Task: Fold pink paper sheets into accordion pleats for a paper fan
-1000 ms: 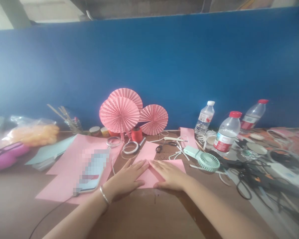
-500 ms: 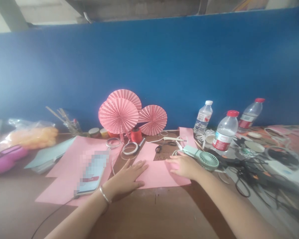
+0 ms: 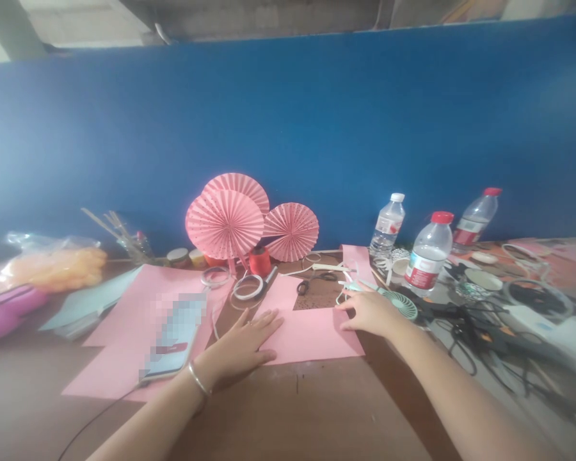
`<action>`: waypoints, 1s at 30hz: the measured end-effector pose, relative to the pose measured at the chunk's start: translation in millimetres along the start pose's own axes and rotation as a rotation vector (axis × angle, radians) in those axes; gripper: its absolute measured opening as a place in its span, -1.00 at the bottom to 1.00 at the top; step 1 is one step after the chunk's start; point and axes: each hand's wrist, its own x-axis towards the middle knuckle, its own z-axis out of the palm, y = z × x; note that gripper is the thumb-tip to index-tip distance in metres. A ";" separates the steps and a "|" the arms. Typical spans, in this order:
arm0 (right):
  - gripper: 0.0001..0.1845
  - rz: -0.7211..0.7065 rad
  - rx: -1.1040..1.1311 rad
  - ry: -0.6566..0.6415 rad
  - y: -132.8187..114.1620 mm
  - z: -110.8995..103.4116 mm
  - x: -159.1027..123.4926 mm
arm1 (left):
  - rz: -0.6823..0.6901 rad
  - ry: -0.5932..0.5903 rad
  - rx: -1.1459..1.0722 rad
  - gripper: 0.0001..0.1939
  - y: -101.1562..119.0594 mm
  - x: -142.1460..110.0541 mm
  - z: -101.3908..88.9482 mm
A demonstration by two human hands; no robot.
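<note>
Your left hand (image 3: 242,346) lies palm down, its fingers spread and gripping nothing, across the left end of a pink sheet (image 3: 312,336); that flat spread probably keeps the paper from sliding. Your right hand (image 3: 374,314) is at the sheet's upper right edge, fingers bent. Whether they pinch the paper or merely rest on it, I can't fairly tell from this blurry view.

The sheet lies flat on the brown bench (image 3: 288,410), between your two hands. Just beyond your left fingers is a pink strip (image 3: 281,291), with a white ring (image 3: 248,287) to its left. Past these stand a red spool (image 3: 260,261) and three pleated pink rounds, the front one (image 3: 228,224) overlapping another, upright near a blue panel (image 3: 288,128).

Beyond your right fingers, partly hidden by that hand, is a mint handheld fan (image 3: 403,306); three bottles, the nearest (image 3: 427,259) red-capped, stand farther out. Left of your left fingers, a phone (image 3: 173,342), partly pixelated, rests on more pink paper (image 3: 100,368), its cable trailing toward you.
</note>
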 end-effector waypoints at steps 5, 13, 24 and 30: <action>-0.61 -0.077 -0.084 0.077 -9.1 3.0 -0.6 | 0.002 -0.002 0.018 -0.37 -0.5 -0.3 1.8; -0.16 -0.318 0.038 -0.004 -75.8 36.9 2.9 | 0.017 0.053 0.057 -0.38 7.8 -4.3 -0.4; -0.06 0.033 0.056 -0.107 -47.6 51.0 11.2 | -0.008 0.053 -0.003 -0.34 6.5 -7.5 3.2; -0.11 0.067 0.016 -0.002 -36.5 52.5 14.2 | -0.019 0.117 -0.032 -0.38 8.2 -7.5 -0.1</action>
